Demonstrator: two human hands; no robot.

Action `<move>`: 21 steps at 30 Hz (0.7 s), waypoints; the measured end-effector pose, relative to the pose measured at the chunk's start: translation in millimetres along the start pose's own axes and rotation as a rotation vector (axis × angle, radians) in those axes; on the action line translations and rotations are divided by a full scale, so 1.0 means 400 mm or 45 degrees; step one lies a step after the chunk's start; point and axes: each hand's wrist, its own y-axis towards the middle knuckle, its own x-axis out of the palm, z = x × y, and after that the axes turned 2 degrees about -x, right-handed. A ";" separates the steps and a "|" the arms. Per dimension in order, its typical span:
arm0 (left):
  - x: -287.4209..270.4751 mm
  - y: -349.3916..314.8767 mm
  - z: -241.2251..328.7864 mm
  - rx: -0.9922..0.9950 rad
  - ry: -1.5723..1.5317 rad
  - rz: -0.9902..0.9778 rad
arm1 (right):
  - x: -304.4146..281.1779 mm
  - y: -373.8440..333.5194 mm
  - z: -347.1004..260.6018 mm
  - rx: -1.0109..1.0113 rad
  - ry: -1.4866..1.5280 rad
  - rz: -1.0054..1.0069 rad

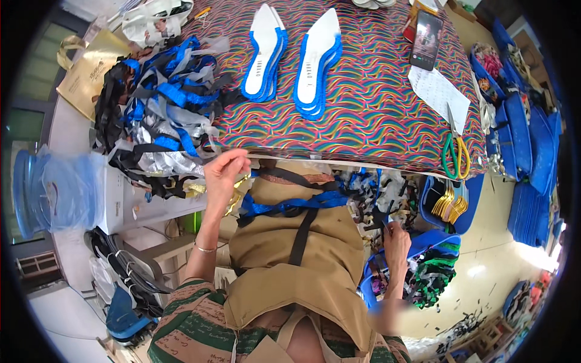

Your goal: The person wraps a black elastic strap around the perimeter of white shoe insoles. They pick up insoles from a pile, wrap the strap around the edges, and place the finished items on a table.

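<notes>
Multicoloured wavy tablecloth (375, 109) | 2 sole stacks (290, 57) | left hand (223, 172) fingers pinching gold strip (239, 184) | right hand (396, 242) grip unclear

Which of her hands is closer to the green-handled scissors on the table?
The right hand. It is below the table edge, down and left of the scissors, reaching toward the blue basket of strips. The left hand is at the table's front edge, far across to the left.
</notes>
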 end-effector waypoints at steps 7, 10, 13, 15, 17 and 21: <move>-0.077 -0.060 -0.218 -0.298 0.291 -0.162 | 0.103 0.167 -0.325 -0.655 0.511 0.163; -0.067 -0.084 -0.238 -0.184 0.381 -0.205 | 0.180 0.231 -0.510 -0.857 0.447 -0.043; -0.067 -0.115 -0.233 -0.120 0.385 -0.127 | 0.210 0.257 -0.584 -1.008 0.382 -0.014; -0.067 -0.133 -0.213 -0.118 0.356 -0.094 | 0.200 0.265 -0.590 -0.922 0.553 -0.112; -0.056 -0.145 -0.188 -0.380 0.001 -0.231 | 0.151 0.236 -0.610 -0.758 0.689 -0.272; 0.028 -0.139 -0.052 -0.848 -1.041 -0.468 | 0.020 0.143 -0.640 -0.606 1.051 -0.542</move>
